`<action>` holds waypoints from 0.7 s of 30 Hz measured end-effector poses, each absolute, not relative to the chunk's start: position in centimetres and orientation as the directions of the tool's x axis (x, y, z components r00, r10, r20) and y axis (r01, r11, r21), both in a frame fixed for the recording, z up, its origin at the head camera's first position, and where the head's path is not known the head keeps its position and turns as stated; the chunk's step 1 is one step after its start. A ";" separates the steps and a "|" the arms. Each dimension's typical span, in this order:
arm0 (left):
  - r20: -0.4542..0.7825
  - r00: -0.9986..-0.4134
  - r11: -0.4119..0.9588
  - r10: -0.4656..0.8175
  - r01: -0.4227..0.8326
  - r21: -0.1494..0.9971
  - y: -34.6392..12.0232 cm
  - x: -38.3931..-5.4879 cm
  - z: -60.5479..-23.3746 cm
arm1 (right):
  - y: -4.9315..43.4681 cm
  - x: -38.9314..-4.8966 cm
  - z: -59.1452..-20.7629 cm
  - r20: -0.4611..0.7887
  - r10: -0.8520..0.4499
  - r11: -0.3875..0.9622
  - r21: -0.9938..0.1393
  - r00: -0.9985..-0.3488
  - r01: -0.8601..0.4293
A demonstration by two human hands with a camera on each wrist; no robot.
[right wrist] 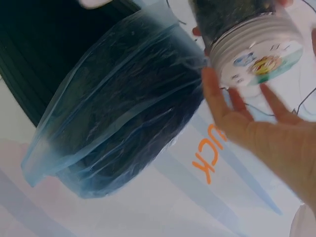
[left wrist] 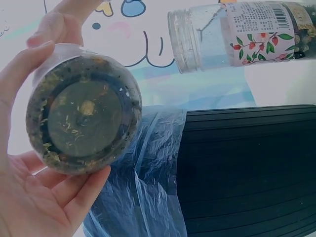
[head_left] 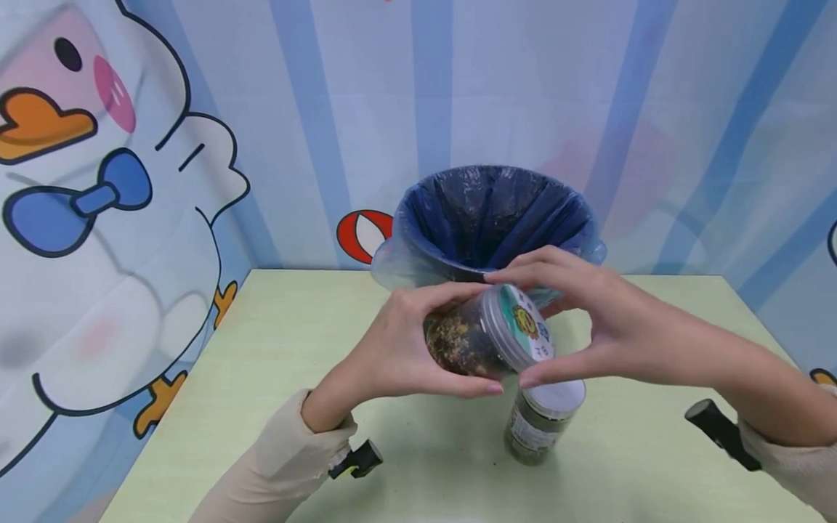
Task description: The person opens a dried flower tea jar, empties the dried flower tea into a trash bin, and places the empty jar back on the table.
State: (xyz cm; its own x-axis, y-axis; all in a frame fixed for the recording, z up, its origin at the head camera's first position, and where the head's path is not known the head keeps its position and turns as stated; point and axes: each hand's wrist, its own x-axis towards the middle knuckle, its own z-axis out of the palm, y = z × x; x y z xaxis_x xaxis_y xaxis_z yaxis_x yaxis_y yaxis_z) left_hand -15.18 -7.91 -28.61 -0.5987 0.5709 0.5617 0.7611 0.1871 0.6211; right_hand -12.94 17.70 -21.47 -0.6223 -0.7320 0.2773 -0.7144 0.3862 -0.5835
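Note:
My left hand (head_left: 408, 341) grips a clear plastic jar (head_left: 461, 340) partly filled with dark, flaky dried bits, and tilts it with its top to the right. A round lid (head_left: 526, 323) with a green and white label caps it. Around that lid my right hand (head_left: 611, 323) spreads its fingers, thumb below and fingertips above, right at the rim. From underneath, the left wrist view shows the jar's base (left wrist: 85, 118) with bits against it. Below the hands, a second jar (head_left: 536, 428) stands upright on the table; its clear threaded neck (left wrist: 183, 42) shows beside a floral label.
Behind the hands stands a dark ribbed bin (left wrist: 247, 168) lined with a blue plastic bag (head_left: 493, 211), whose edge folds over the rim. The pale green table (head_left: 294, 319) meets a cartoon-printed backdrop (head_left: 366, 109). Each sleeve carries a small black device at the wrist.

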 end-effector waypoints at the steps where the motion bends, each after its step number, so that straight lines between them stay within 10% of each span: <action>1: 0.567 -0.594 0.187 0.570 0.767 0.614 -7.9 -15.2 -28.6 | 17.6 -12.8 -21.4 0.263 -0.715 0.413 -0.589 -0.647 -0.695; 9: 0.569 -0.596 0.205 0.567 0.770 0.604 -7.9 -15.2 -28.6 | 17.0 -11.8 -21.1 0.121 -0.569 0.575 -0.649 -0.814 -0.498; 21: 0.582 -0.590 0.223 0.560 0.784 0.580 -7.8 -15.0 -28.5 | 17.1 -11.9 -21.4 0.201 -0.589 0.506 -0.663 -0.783 -0.551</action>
State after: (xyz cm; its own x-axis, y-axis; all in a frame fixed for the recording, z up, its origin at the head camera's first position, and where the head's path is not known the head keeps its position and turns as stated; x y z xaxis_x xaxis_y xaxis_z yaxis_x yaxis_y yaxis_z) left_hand -14.98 -7.84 -28.50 -0.5897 0.5603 0.5817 0.7838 0.2231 0.5796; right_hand -11.94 17.06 -21.39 -0.7829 -0.5887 0.2013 -0.5512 0.5062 -0.6633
